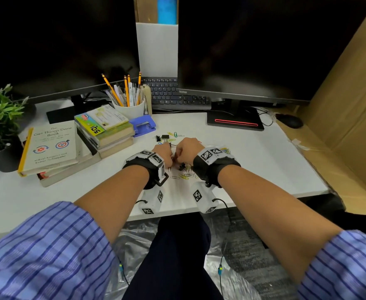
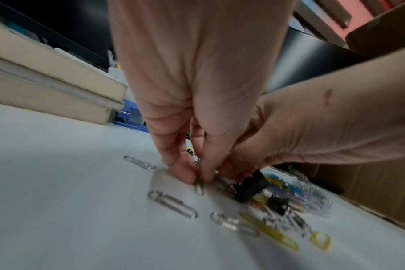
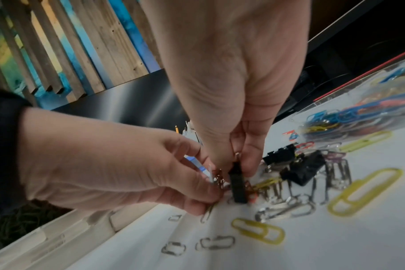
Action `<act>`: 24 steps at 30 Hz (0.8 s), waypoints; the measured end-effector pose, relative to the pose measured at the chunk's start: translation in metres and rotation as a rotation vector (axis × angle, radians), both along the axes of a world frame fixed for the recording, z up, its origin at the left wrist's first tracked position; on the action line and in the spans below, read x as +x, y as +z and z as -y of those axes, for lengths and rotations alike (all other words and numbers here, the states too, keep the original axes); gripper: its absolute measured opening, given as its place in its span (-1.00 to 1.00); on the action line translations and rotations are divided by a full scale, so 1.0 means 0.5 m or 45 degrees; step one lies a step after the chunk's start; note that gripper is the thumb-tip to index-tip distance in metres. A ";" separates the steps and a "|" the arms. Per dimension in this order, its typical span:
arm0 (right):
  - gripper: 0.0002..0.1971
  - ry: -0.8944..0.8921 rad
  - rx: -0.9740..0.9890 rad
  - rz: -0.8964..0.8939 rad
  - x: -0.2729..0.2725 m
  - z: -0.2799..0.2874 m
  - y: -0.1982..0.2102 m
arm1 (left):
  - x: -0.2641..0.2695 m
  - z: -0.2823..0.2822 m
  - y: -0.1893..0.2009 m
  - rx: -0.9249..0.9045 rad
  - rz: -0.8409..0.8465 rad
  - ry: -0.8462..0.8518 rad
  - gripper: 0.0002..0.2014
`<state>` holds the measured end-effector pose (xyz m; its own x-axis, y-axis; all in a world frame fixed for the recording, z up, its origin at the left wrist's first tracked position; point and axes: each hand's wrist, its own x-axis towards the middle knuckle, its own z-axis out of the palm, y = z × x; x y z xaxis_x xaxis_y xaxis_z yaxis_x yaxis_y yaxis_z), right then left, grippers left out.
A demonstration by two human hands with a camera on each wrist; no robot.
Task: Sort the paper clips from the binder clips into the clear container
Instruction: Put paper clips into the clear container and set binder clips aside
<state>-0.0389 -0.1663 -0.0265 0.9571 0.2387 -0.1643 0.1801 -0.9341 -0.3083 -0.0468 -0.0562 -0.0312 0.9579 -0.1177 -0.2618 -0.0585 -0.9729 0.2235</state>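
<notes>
My left hand [image 3: 118, 164] pinching a paper clip [image 3: 207, 212], my right hand [image 3: 231, 91] gripping a binder clip [image 3: 238, 184], mid-desk [image 1: 253, 152], near its front edge.

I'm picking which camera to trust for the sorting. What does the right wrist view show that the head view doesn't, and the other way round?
Only the right wrist view shows the right hand pinching a black binder clip, and the clear container already holding coloured paper clips.

Only the head view shows the books, pencil cup and monitors.

Both show the left hand beside the right over scattered clips on the white desk.
</notes>
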 end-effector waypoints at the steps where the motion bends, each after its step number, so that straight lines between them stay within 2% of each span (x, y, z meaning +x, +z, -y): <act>1: -0.77 -0.002 0.024 0.001 -0.001 0.006 0.006 | 0.000 0.000 0.004 0.005 -0.025 -0.027 -0.62; 5: -0.80 -0.053 0.165 0.001 0.007 0.056 0.046 | -0.008 0.011 0.020 0.007 -0.084 -0.127 -0.77; 9: -0.83 -0.177 0.409 -0.082 0.019 0.133 0.065 | 0.002 0.016 0.014 -0.113 -0.137 -0.187 -0.67; 11: -0.85 -0.254 0.508 -0.084 0.018 0.154 0.051 | 0.003 0.019 0.010 -0.121 -0.102 -0.211 -0.74; 13: -0.92 -0.332 0.593 -0.092 0.013 0.156 0.031 | 0.000 0.024 0.004 -0.116 -0.022 -0.224 -0.63; 16: -0.90 -0.367 0.593 -0.006 0.012 0.138 0.009 | -0.001 0.034 -0.003 -0.132 0.075 -0.204 -0.56; 20: -0.95 -0.333 0.586 0.050 0.007 0.111 0.011 | 0.004 0.052 -0.003 -0.130 0.088 -0.228 -0.82; 22: -0.92 -0.354 0.632 0.046 0.015 0.118 0.025 | 0.007 0.057 -0.002 -0.134 0.104 -0.228 -0.77; 24: -0.96 -0.415 0.560 0.004 0.025 0.136 0.043 | 0.011 0.061 -0.002 -0.106 0.104 -0.224 -0.77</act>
